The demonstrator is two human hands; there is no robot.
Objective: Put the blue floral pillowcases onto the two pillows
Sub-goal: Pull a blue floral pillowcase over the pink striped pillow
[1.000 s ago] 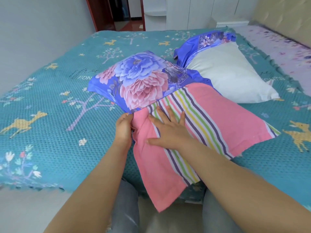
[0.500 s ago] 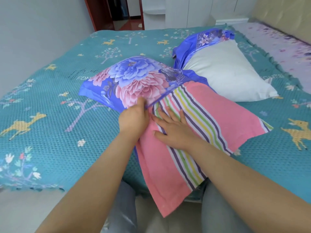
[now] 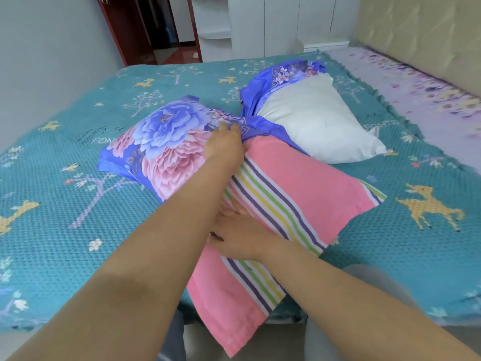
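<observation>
A home bedroom: a wide bed point(image 3: 78, 204) under a teal deer-patterned bedspread point(image 3: 429, 230), a padded beige headboard point(image 3: 416, 35) at the right, white wardrobe doors point(image 3: 281, 22) with open shelves point(image 3: 214, 29), and a red-framed doorway point(image 3: 145, 29) beyond.

Both bare forearms are extended forward from the lower edge of the view. The left arm is stretched farther out and is crossed above the fingers of the right hand point(image 3: 240, 237). The left hand point(image 3: 226, 148) is seen from the back, wrist straight, fingers curled down at the tips and closed as if pinched; what lies under them cannot be made out. The right hand is laid palm down, flat, fingers spread and pointed up and left, their tips partly hidden beneath the left forearm. The right wrist is bent slightly inward.
</observation>
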